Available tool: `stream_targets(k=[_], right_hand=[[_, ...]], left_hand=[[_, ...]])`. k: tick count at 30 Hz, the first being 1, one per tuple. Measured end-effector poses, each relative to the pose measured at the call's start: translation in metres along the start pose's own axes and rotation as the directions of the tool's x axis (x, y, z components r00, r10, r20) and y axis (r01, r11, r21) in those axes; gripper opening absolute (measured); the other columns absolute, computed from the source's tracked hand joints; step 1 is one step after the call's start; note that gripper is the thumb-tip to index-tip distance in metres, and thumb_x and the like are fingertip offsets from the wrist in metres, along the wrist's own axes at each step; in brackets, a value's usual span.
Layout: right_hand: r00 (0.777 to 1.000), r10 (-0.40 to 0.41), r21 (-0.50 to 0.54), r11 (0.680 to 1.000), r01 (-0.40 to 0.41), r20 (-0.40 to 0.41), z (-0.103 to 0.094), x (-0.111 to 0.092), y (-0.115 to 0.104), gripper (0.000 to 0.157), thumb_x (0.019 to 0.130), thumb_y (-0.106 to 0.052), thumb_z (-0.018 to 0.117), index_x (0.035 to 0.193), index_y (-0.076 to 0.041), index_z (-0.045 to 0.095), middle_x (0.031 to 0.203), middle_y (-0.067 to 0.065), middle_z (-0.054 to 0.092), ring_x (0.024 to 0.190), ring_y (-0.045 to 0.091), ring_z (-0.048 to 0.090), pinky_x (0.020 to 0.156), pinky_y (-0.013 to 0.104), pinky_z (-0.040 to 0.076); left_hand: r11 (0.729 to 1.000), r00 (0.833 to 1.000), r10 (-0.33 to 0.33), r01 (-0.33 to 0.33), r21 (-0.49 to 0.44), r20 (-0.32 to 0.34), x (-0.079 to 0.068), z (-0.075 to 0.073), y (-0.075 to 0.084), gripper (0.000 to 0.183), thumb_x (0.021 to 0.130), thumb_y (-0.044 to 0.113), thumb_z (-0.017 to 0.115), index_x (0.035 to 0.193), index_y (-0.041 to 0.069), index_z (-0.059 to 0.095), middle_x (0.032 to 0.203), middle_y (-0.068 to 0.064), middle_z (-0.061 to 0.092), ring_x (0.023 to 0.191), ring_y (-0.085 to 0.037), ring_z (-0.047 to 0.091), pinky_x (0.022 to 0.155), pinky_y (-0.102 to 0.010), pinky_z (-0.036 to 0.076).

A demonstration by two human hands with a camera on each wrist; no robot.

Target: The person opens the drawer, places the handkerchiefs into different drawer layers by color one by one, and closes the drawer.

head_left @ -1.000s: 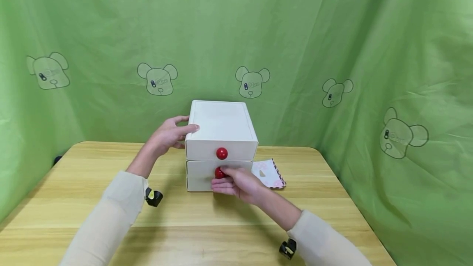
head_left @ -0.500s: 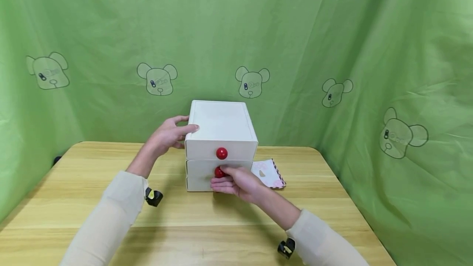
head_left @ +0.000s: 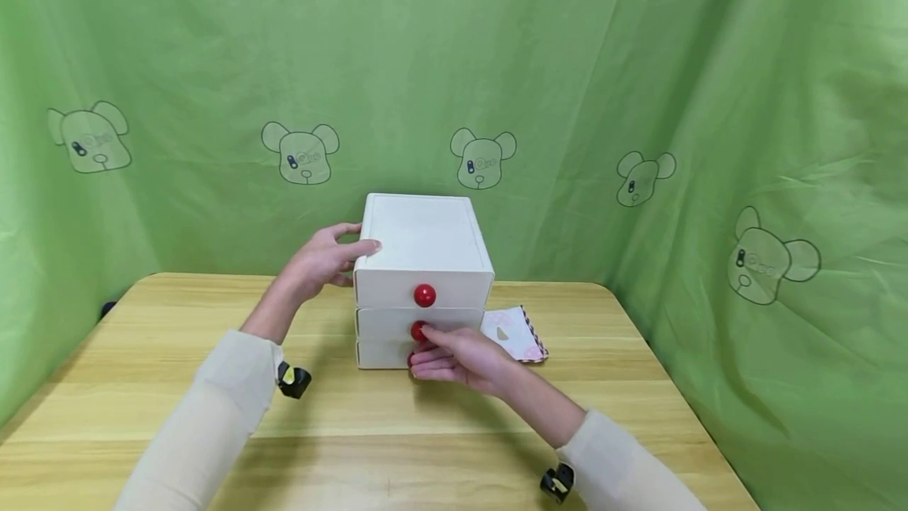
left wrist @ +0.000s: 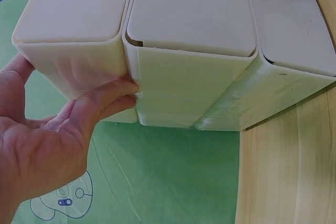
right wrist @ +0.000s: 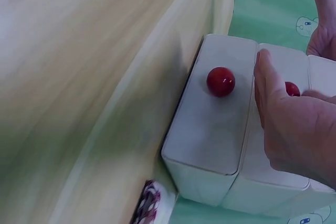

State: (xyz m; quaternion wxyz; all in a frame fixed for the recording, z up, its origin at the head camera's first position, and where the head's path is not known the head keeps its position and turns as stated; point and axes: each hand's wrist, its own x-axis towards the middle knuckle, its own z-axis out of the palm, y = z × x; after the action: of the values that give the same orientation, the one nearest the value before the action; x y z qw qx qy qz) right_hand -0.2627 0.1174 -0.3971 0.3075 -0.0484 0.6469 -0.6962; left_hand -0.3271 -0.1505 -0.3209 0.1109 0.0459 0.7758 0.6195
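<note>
A white three-drawer unit [head_left: 426,231] stands on the table, with a round red knob on each drawer. My left hand [head_left: 322,262] steadies its upper left side, thumb on the top edge; in the left wrist view the fingers [left wrist: 113,94] lie extended along the side wall. My right hand [head_left: 471,357] is at the drawer fronts, thumb by the middle knob [head_left: 418,330]. Its fingers are straight and partly cover the bottom knob [head_left: 411,359]. In the right wrist view the bottom knob [right wrist: 220,81] shows fully. The top knob [head_left: 425,295] is untouched.
A folded pale cloth [head_left: 514,333] with a dark patterned edge lies on the wooden table [head_left: 340,448] right of the unit. Green curtains [head_left: 397,46] with bear-head outlines hang behind and at both sides.
The middle drawer has slid back into the unit, uncovering the bottom drawer's front. My right hand has since eased slightly right, so part of the bottom knob shows. The left hand stays put.
</note>
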Motion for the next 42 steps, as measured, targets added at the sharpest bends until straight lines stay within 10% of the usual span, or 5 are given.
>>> stream_targets(k=[16, 42], right_hand=[[0.992, 0.123, -0.062, 0.991, -0.121, 0.025, -0.012, 0.006, 0.033, 0.059, 0.106, -0.030, 0.051, 0.138, 0.018, 0.039, 0.118, 0.040, 0.063, 0.106, 0.045, 0.070, 0.096, 0.050, 0.059], [0.996, 0.059, 0.089, 0.995, -0.053, -0.070, 0.002, 0.028, 0.044, 0.039, 0.105, -0.013, 0.050, 0.131, 0.017, 0.050, 0.120, 0.039, 0.064, 0.098, 0.035, 0.075, 0.096, 0.044, 0.059]], left_hand=[[1.000, 1.000, 0.000, 0.000, -0.002, 0.001, 0.001, 0.001, 0.000, 0.088, 0.094, 0.035, 0.072, 0.162, 0.012, 0.022, 0.136, -0.023, 0.060, 0.116, -0.032, 0.064, 0.090, -0.040, 0.062], [1.000, 1.000, -0.004, 0.004, -0.002, -0.012, 0.001, 0.001, -0.001, 0.087, 0.093, 0.036, 0.073, 0.161, 0.013, 0.024, 0.130, -0.019, 0.063, 0.106, -0.026, 0.066, 0.088, -0.040, 0.062]])
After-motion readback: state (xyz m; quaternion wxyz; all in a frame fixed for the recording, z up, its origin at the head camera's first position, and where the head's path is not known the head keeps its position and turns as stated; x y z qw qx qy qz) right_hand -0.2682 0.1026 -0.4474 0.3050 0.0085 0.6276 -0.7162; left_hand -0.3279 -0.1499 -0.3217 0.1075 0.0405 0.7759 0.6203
